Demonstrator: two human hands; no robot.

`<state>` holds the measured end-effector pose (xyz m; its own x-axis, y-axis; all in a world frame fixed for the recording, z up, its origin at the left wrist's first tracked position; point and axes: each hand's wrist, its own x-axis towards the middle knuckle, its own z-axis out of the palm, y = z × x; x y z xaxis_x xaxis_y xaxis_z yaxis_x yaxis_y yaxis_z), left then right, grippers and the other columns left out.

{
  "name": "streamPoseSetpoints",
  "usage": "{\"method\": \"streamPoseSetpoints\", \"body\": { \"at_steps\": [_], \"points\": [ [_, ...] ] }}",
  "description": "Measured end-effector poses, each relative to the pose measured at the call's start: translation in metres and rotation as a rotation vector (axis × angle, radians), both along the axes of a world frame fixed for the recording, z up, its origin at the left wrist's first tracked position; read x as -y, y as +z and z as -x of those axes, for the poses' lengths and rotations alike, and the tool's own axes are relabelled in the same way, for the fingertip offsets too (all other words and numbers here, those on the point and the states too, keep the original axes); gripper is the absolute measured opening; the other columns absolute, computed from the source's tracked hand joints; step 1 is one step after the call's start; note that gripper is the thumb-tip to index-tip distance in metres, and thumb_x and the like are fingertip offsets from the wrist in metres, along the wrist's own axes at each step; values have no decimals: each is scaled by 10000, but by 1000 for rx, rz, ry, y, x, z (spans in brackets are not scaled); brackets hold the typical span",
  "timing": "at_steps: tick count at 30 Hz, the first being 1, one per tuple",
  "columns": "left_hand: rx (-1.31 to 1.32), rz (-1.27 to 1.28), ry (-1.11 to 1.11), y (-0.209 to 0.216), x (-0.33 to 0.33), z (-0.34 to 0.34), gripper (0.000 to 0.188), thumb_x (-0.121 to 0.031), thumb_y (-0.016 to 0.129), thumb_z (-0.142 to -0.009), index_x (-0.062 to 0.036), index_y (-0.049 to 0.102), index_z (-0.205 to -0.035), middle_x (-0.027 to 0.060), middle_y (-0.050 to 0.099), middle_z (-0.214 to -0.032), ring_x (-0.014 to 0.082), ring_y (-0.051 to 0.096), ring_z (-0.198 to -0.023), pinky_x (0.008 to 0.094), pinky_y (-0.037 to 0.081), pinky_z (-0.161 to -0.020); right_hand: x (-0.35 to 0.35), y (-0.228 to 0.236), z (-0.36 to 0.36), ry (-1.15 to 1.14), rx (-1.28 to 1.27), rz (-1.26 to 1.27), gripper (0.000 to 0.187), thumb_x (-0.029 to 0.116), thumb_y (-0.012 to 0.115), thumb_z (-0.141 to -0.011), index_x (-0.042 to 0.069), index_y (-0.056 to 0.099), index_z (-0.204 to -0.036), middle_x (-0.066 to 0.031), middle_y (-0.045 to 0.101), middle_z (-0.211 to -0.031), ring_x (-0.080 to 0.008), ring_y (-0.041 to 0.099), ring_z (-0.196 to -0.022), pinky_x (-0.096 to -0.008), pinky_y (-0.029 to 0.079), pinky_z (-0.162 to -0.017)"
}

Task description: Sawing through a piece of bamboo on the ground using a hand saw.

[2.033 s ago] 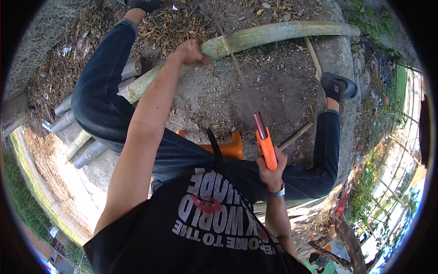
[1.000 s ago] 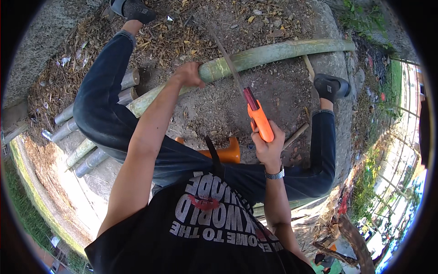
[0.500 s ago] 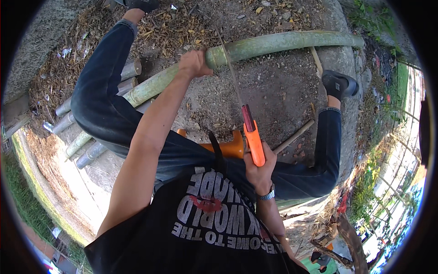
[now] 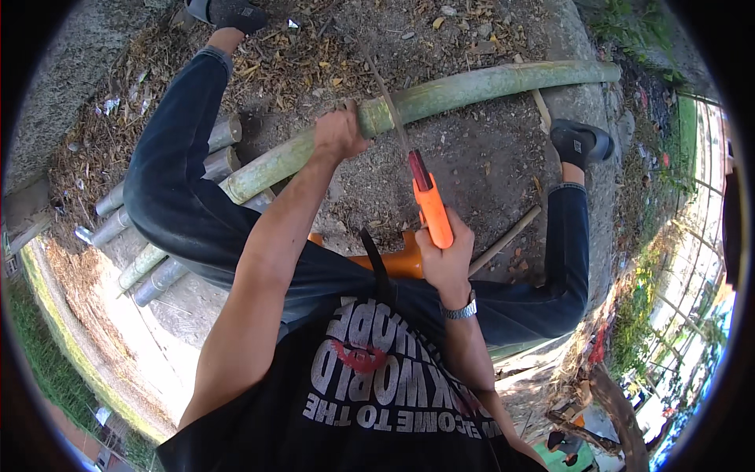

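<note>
your right hand [image 4: 448,253], wrapped round the orange-handled handsaw [image 4: 431,208], has pushed forward; its blade [image 4: 398,122] crosses the bamboo pole [image 4: 472,88] before you, so you seem mid-cut. your left hand [image 4: 338,134] grips that pole.

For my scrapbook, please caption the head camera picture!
The left hand grips a green bamboo pole while the right hand holds an orange-handled saw across it.

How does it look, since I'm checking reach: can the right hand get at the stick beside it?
Probably not: the stick lies close, but the right hand is closed around the orange saw handle.
</note>
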<state>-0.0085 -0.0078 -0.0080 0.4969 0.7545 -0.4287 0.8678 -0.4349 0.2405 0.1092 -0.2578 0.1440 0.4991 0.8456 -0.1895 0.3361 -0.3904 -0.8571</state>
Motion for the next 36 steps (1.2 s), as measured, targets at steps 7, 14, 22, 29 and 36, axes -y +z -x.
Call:
{"method": "streamPoseSetpoints", "body": {
  "at_steps": [7, 14, 22, 29, 36],
  "points": [
    [8, 14, 29, -12, 35, 2, 714, -397, 789, -752, -11, 518, -1289, 249, 746, -1100, 416, 753, -1010, 499, 620, -866, 27, 11, 10, -4, 29, 15, 265, 67, 723, -768, -16, 677, -1015, -194, 644, -746, -409, 678, -666, -436, 547, -654],
    [1, 1, 32, -3, 36, -3, 750, -419, 842, -761, 5, 534, -1298, 231, 723, -1170, 386, 744, -1043, 467, 619, -910, -15, 19, -21, -44, -165, -19, 163, 42, 712, -803, -27, 662, -942, -132, 642, -732, -248, 648, -640, -355, 498, -625],
    [60, -186, 19, -11, 38, 0, 915, -509, 908, -689, -8, 529, -1353, 234, 720, -1178, 357, 732, -1104, 494, 593, -954, -21, 133, -46, 16, 69, -256, 147, -37, 689, -830, -30, 669, -975, -103, 647, -839, -179, 650, -715, -321, 528, -678],
    [52, 231, 12, -25, -14, 24, 1096, -592, 935, -555, -24, 571, -1417, 206, 735, -1223, 352, 711, -1176, 448, 568, -1024, 24, 26, -27, -138, -189, -211, 96, -13, 668, -826, -15, 659, -921, -93, 718, -889, -139, 670, -753, -299, 538, -701],
    [-68, 154, 76, 25, 5, -11, 897, -412, 927, -637, -19, 572, -1360, 243, 689, -1291, 352, 711, -1163, 451, 595, -967, 71, 1, -9, -184, -163, -158, 103, 8, 693, -818, -2, 658, -914, -87, 740, -837, -163, 713, -722, -299, 563, -700]
  ]
}}
